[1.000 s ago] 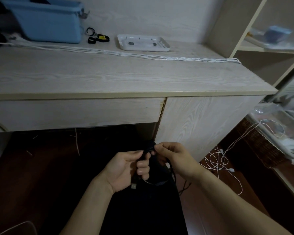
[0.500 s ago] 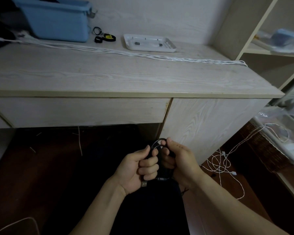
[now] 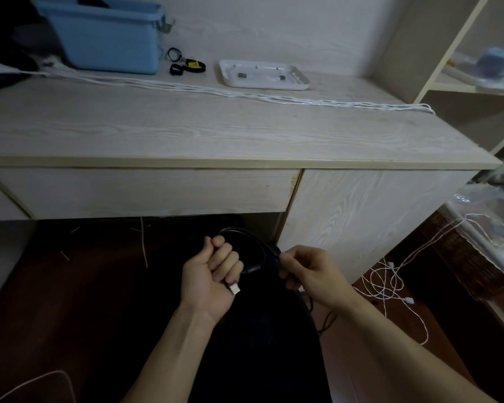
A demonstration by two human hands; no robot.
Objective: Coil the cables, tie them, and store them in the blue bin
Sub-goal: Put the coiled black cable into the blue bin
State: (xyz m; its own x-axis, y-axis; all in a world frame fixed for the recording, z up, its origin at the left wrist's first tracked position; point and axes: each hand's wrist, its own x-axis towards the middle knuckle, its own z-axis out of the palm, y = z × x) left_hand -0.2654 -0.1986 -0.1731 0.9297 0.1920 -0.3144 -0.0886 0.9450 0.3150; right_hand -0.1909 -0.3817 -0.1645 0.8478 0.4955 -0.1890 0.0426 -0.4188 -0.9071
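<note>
Below the desk's front edge, my left hand (image 3: 213,274) grips a black cable (image 3: 246,235); its silver USB plug (image 3: 234,287) sticks out under my fingers. The cable arcs in a loop over to my right hand (image 3: 309,271), which pinches it. The loose rest of the black cable hangs down past my right wrist. The blue bin (image 3: 108,36) stands at the desk's back left. A long white cable (image 3: 245,94) lies stretched across the desktop. Black ties (image 3: 186,66) with a yellow tag lie beside the bin.
A white tray (image 3: 262,75) sits at the back of the wooden desk (image 3: 186,132). Tangled white cables (image 3: 390,283) lie on the floor at the right, beside a wicker basket (image 3: 460,257). Open shelves rise at the right. Another white cable (image 3: 41,382) curves at the bottom left.
My hands were close together on the cable; now my right hand has moved away to the right, drawing a wider loop. The view has shifted slightly.
</note>
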